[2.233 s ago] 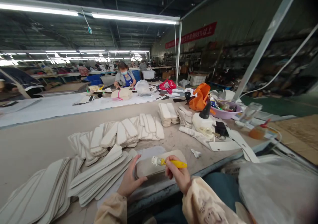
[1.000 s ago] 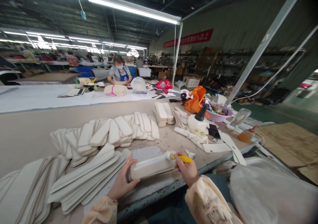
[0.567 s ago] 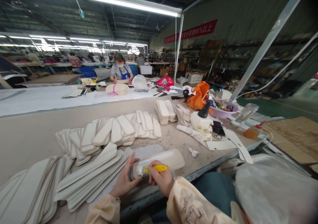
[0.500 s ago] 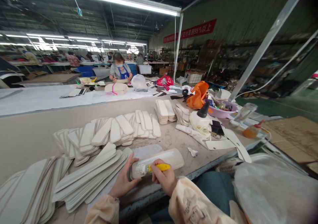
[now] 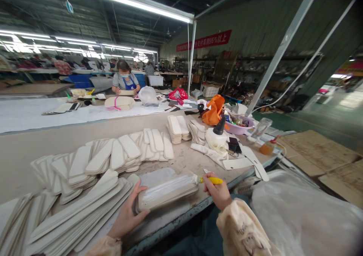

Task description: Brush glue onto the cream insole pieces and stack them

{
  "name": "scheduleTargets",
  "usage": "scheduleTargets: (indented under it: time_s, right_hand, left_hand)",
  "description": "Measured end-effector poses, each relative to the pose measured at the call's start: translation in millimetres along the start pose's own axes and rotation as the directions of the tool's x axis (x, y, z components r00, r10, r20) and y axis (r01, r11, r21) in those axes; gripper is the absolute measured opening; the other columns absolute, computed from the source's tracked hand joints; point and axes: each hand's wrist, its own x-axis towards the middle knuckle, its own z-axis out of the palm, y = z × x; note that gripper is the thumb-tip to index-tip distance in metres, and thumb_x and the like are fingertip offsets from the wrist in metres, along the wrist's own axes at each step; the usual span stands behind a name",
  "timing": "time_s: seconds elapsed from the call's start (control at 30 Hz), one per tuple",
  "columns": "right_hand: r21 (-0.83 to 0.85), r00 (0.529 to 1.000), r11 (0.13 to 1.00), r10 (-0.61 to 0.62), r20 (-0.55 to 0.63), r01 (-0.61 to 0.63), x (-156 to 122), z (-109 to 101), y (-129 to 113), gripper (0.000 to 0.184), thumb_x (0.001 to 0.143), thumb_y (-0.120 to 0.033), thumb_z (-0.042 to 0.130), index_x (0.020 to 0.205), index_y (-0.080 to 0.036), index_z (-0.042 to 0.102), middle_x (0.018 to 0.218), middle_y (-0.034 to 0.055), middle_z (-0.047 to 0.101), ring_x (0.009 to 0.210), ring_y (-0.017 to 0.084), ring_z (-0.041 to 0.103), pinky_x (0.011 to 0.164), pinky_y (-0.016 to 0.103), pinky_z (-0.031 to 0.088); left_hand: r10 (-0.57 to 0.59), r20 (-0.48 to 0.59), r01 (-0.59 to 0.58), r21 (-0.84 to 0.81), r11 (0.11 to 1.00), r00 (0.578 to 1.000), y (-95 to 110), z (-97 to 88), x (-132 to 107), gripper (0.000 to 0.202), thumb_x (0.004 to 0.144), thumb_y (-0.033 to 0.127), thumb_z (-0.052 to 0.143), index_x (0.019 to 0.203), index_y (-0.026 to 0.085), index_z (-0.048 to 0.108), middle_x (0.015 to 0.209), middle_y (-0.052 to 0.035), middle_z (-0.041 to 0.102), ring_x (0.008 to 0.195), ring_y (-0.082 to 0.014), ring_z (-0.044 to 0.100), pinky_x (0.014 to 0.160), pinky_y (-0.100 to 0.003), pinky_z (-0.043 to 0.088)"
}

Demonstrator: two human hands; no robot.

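Note:
My right hand [image 5: 217,190] is closed around the yellow handle of a brush [image 5: 212,180]. The bristles meet the right end of a stack of pale, round-cornered panels [image 5: 167,193], whose top carries a wet white, glossy coat. Around the stack's left end curls my left hand [image 5: 129,212], thumb at the near side and fingers at the far side. Under and behind the stack lies a translucent sheet [image 5: 157,175]. Long pale strips [image 5: 85,214] lie fanned out just left of my left hand.
Several piles of shorter panels [image 5: 113,154] spread behind the stack. At the right stand a white container with a black cone top [image 5: 218,135], a purple basin [image 5: 241,126] and a bottle of orange liquid [image 5: 268,147]. A person [image 5: 124,80] sits across the table.
My right hand has drawn the brush rightward along the stack, from near its left end to its right end. The white coat now covers more of the top. The camera view has turned right.

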Motion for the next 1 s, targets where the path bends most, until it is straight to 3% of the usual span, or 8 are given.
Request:
scheduleTargets:
  time_s: [0.2,0.37,0.43,0.5,0.67,0.8,0.9,1.0]
  right_hand:
    - [-0.216,0.968,0.95,-0.243,-0.063,0.225,-5,5,-12,0.027,0.092,-0.047,0.049,0.085,-0.023,0.06,0.06,-0.0001,0.06,0.054,0.019,0.057,0.057,0.028,0.042]
    - [-0.475,0.888,0.754,-0.43,0.165,0.453,-18,41,-17,0.016,0.091,-0.027,0.048,0.089,-0.022,0.063,0.066,0.0041,0.063,0.059,0.02,0.06,0.058,0.027,0.039]
    - [-0.468,0.845,0.705,-0.465,0.264,0.533,-28,56,-24,0.016,0.091,-0.023,0.047,0.088,-0.021,0.062,0.068,0.0056,0.064,0.061,0.02,0.06,0.059,0.027,0.039]
    - [-0.385,0.822,0.729,-0.468,0.323,0.566,-39,70,-33,0.017,0.092,-0.023,0.045,0.09,-0.02,0.061,0.07,0.0054,0.064,0.065,0.02,0.061,0.061,0.027,0.041]
    - [-0.025,0.879,0.937,-0.317,0.357,0.349,-60,92,-50,0.018,0.096,-0.031,0.045,0.09,-0.023,0.06,0.068,-0.001,0.061,0.062,0.014,0.059,0.06,0.021,0.043]
    - [0.124,0.913,0.979,-0.195,0.357,0.16,-57,95,-39,0.021,0.095,-0.036,0.047,0.085,-0.022,0.059,0.06,-0.0031,0.058,0.051,0.011,0.053,0.052,0.02,0.041]
    - [0.178,0.957,0.981,-0.118,0.263,0.072,-46,80,-23,0.027,0.093,-0.043,0.048,0.08,-0.02,0.056,0.054,-0.0033,0.055,0.047,0.011,0.048,0.049,0.021,0.039]
    - [0.155,0.988,0.988,-0.044,0.15,0.02,-34,50,-7,0.032,0.091,-0.049,0.049,0.081,-0.02,0.055,0.052,-0.0035,0.053,0.043,0.012,0.045,0.045,0.022,0.037]
  left_hand:
    - [0.019,-0.013,-0.019,0.014,1.0,1.0,-2,0.5,0,0.077,0.072,0.04,0.067,0.14,0.018,0.038,0.131,-0.0144,0.058,0.125,-0.0313,0.052,0.103,-0.044,0.043]
    - [0.01,-0.007,-0.01,0.028,1.0,1.0,-1,-0.5,0,0.079,0.074,0.039,0.066,0.143,0.019,0.034,0.133,-0.014,0.057,0.126,-0.0314,0.05,0.103,-0.043,0.044]
    - [0.009,-0.003,-0.009,0.013,1.0,1.0,-1,-0.5,0,0.084,0.076,0.039,0.065,0.147,0.019,0.025,0.132,-0.0135,0.058,0.126,-0.0305,0.051,0.103,-0.043,0.043]
    - [0.009,0.005,-0.009,0.001,1.0,1.0,-2,0.1,0,0.088,0.077,0.039,0.064,0.149,0.018,0.017,0.132,-0.0135,0.057,0.126,-0.03,0.05,0.105,-0.044,0.042]
    - [0.006,0.024,-0.005,-0.04,0.999,1.0,-4,1.8,-1,0.09,0.079,0.04,0.063,0.149,0.02,0.01,0.133,-0.0138,0.056,0.126,-0.0289,0.05,0.108,-0.049,0.037]
    - [-0.017,0.032,0.018,-0.038,0.999,0.999,-2,0.5,-1,0.087,0.079,0.039,0.062,0.148,0.019,0.014,0.133,-0.0131,0.055,0.127,-0.0287,0.049,0.108,-0.048,0.037]
    - [-0.028,0.032,0.029,-0.021,0.999,0.999,2,-1.3,0,0.081,0.077,0.038,0.063,0.145,0.017,0.025,0.134,-0.0139,0.055,0.129,-0.0295,0.048,0.108,-0.045,0.038]
    - [-0.033,0.024,0.033,-0.027,0.999,0.999,5,-2.3,0,0.077,0.075,0.038,0.064,0.141,0.016,0.033,0.134,-0.0137,0.055,0.127,-0.0293,0.049,0.107,-0.042,0.039]
